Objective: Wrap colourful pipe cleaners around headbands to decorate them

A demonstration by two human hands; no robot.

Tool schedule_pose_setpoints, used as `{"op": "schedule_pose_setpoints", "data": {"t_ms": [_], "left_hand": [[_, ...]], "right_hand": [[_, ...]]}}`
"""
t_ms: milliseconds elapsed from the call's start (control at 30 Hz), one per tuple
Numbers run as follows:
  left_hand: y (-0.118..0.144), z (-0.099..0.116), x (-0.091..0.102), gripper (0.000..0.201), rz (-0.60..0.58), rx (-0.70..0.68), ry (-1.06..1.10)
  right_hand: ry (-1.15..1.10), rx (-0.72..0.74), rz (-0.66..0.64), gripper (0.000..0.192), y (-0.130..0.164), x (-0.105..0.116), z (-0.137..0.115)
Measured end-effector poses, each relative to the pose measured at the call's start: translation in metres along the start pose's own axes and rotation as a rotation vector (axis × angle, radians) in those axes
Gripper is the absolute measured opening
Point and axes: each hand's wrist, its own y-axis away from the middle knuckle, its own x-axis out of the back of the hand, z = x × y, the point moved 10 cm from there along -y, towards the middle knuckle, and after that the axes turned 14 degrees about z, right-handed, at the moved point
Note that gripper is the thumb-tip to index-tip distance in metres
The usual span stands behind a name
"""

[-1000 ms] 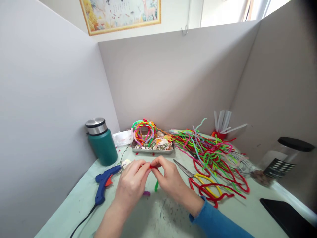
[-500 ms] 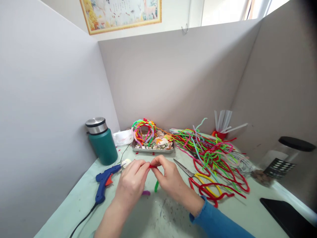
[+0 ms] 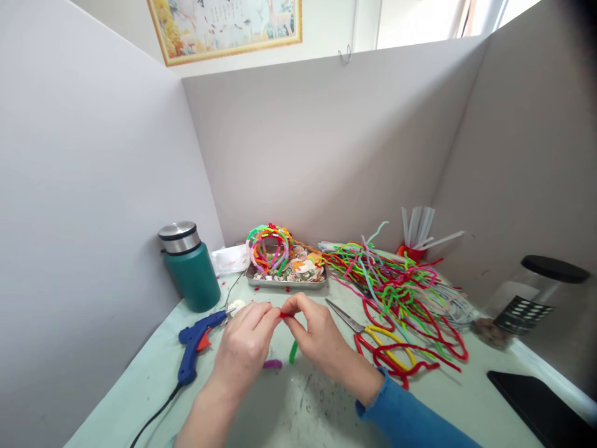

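A short red pipe-cleaner piece (image 3: 285,315) is being pinched between the fingertips of both hands just above the pale green table (image 3: 140,386), in front of the metal tray (image 3: 286,283). It is showing as only a small fuzzy, bright red stub bridging the two thumbs; most of its length is lying hidden under the fingers, so its shape cannot be made out. The left hand (image 3: 242,351) is curling closed on the piece's left end, and the right hand (image 3: 321,339), coming out of a blue sleeve (image 3: 410,420), is clamping the right end with thumb and forefinger. Below the hands, further from the tray, a green scrap (image 3: 293,351) and a purple scrap (image 3: 272,364) are lying on the table, both partly covered by the hands. To the left of the tray a teal flask (image 3: 189,267) is standing, and nearer the person a blue glue gun (image 3: 198,339) is resting with its cord running off the bottom edge. To the right of the tray, scissors (image 3: 373,330) with yellow handles are lying half under a tangled pile of coloured pipe cleaners (image 3: 401,292). The tray's contents, looped headbands and small shells, are too small to tell apart clearly.
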Motion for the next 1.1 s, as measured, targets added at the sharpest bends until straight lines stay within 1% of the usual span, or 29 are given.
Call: {"op": "schedule_pose_setpoints", "data": {"t_ms": [233,300,367,433,500,567,633,700,767,867,933,1000,1100], "left_hand": [[0.0,-0.001,-0.004,0.018,-0.043,0.018,0.008],[-0.001,-0.003,-0.003,0.018,-0.033,0.03,0.039],[-0.002,-0.009,0.001,0.02,0.001,0.077,0.077],[-0.001,-0.023,0.005,0.038,0.042,0.196,0.112],[0.005,-0.043,0.006,0.051,0.069,0.379,0.143],[0.013,-0.06,0.002,0.049,0.054,0.564,0.186],[0.02,-0.069,-0.004,0.042,0.022,0.708,0.255],[0.023,-0.071,-0.007,0.034,0.004,0.803,0.347],[0.024,-0.071,-0.008,0.031,0.015,0.857,0.426],[0.026,-0.071,-0.009,0.033,0.053,0.901,0.488],[0.029,-0.071,-0.009,0.036,0.076,0.902,0.498],[0.029,-0.07,-0.009,0.034,0.095,0.852,0.472],[0.024,-0.064,-0.003,0.027,0.155,0.724,0.404]], "right_hand": [[0.023,0.008,-0.01,0.013,0.002,-0.003,0.002],[0.01,0.004,-0.009,0.013,0.001,-0.002,0.001],[-0.016,-0.013,0.012,0.013,-0.001,0.001,0.002],[-0.046,-0.058,0.055,0.01,-0.005,0.007,0.007],[-0.083,-0.117,0.105,0.008,-0.009,0.013,0.017],[-0.133,-0.167,0.146,0.007,-0.012,0.019,0.027],[-0.172,-0.198,0.174,0.007,-0.014,0.022,0.036],[-0.203,-0.216,0.191,0.009,-0.015,0.024,0.043],[-0.226,-0.227,0.181,0.014,-0.015,0.022,0.046],[-0.231,-0.25,0.124,0.016,-0.011,0.015,0.047],[-0.228,-0.279,0.106,0.017,-0.009,0.011,0.048],[-0.218,-0.298,0.111,0.018,-0.007,0.01,0.048],[-0.177,-0.296,0.112,0.019,-0.005,0.009,0.045]]}}
